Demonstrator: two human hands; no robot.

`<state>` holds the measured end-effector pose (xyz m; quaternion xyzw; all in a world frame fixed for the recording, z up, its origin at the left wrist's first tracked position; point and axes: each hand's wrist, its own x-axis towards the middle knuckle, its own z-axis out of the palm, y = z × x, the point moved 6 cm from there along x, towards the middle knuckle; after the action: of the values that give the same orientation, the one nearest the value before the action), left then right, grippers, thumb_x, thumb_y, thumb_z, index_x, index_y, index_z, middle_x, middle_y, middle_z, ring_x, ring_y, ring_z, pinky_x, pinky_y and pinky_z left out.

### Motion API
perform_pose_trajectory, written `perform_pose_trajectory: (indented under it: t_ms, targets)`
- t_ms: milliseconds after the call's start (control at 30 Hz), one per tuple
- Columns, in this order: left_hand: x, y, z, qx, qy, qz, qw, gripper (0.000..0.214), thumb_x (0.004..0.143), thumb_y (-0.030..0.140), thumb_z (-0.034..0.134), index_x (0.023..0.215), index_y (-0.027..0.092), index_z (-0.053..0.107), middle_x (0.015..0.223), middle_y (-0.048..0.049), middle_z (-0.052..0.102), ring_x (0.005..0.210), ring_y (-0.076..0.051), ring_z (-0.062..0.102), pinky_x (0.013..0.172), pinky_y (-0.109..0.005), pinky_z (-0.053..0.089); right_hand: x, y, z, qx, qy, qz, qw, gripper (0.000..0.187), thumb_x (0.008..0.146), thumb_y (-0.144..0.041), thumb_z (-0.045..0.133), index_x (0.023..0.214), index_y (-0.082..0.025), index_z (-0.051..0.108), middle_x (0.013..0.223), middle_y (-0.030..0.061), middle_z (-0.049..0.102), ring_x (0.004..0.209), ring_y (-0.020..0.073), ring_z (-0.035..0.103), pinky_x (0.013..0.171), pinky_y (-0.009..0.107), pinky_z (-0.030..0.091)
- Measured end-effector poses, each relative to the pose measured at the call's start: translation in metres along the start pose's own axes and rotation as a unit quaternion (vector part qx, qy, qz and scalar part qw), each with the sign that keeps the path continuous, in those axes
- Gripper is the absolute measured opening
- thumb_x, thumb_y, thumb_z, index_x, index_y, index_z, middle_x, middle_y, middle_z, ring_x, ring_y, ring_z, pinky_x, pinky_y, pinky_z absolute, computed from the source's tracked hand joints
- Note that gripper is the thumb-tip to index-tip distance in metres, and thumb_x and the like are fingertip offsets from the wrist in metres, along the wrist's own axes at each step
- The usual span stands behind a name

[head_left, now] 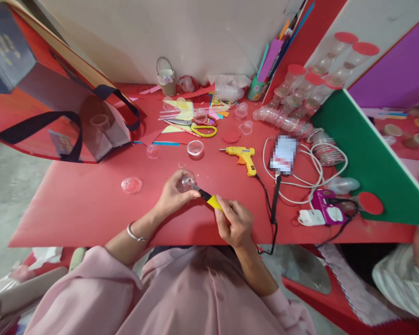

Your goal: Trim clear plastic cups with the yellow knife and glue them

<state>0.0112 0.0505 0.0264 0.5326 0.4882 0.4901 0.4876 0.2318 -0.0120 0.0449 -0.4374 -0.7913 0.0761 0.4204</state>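
Note:
Over the red table (91, 209), my left hand (172, 195) is closed around a small clear plastic cup (186, 182), holding it just above the surface. My right hand (232, 222) grips a yellow-and-black cutter knife (209, 199), and its tip touches the cup. A silver bangle sits on my left wrist. Both sleeves are pink.
A yellow glue gun (243, 156) lies right of centre with its black cord trailing to the table's front edge. Loose clear cups (131, 184) and lids, yellow-handled scissors (197, 129), paper scraps, a phone (283, 154), white cables and stacked cups surround the work spot. A red bag (66, 116) stands at the left.

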Motion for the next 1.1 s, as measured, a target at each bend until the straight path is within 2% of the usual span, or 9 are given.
perform_pose_trajectory:
  t_ms: [233,367,567,767,1100]
  targets:
    - [0.0004,-0.0007,0.0030,0.013,-0.010,-0.010,1.000,0.061,0.071,0.060,0.094,0.107,0.020,0.065,0.094,-0.0053,0.071,0.078,-0.017,0.065,0.072,-0.030,0.053,-0.0009,0.0039,-0.0008,0.010,0.025,0.023,0.999,0.047,0.100,-0.017,0.062,0.147,-0.021,0.064,0.105,0.0098,0.079,0.090,0.0198,0.073,0.080,0.032,0.059]
    - [0.0014,0.0003,0.0016,0.021,0.007,-0.004,1.000,0.061,0.069,0.056,0.097,0.109,0.020,0.067,0.097,-0.0059,0.073,0.083,-0.018,0.068,0.076,-0.031,0.055,-0.0015,0.0049,-0.0003,0.012,0.025,0.027,0.999,0.050,0.099,-0.016,0.063,0.149,-0.022,0.063,0.105,0.0099,0.079,0.090,0.0206,0.074,0.079,0.033,0.060]
    - [0.0029,-0.0044,-0.0016,-0.009,0.009,-0.017,1.000,0.067,0.063,0.056,0.100,0.110,0.022,0.067,0.097,-0.0049,0.072,0.079,-0.018,0.069,0.068,-0.029,0.057,-0.0013,0.0088,-0.0057,0.044,0.063,0.044,0.996,0.052,0.099,-0.012,0.061,0.150,-0.021,0.062,0.109,0.0121,0.079,0.092,0.0213,0.074,0.081,0.035,0.061]
    - [0.0048,-0.0033,0.0000,-0.019,0.004,-0.016,1.000,0.079,0.055,0.062,0.100,0.111,0.020,0.064,0.101,-0.0072,0.073,0.085,-0.019,0.071,0.077,-0.031,0.059,0.0008,0.0032,0.0002,0.035,0.005,0.013,0.999,0.044,0.099,-0.017,0.063,0.143,-0.020,0.068,0.104,0.0102,0.079,0.089,0.0200,0.073,0.079,0.033,0.059]
    - [0.0017,-0.0050,-0.0015,0.016,-0.005,0.000,1.000,0.066,0.072,0.058,0.094,0.117,0.022,0.062,0.106,-0.0076,0.072,0.087,-0.019,0.070,0.079,-0.031,0.056,0.0027,0.0022,-0.0001,0.011,0.004,0.019,1.000,0.039,0.101,-0.021,0.061,0.139,-0.020,0.070,0.099,0.0084,0.078,0.085,0.0180,0.073,0.078,0.031,0.058]
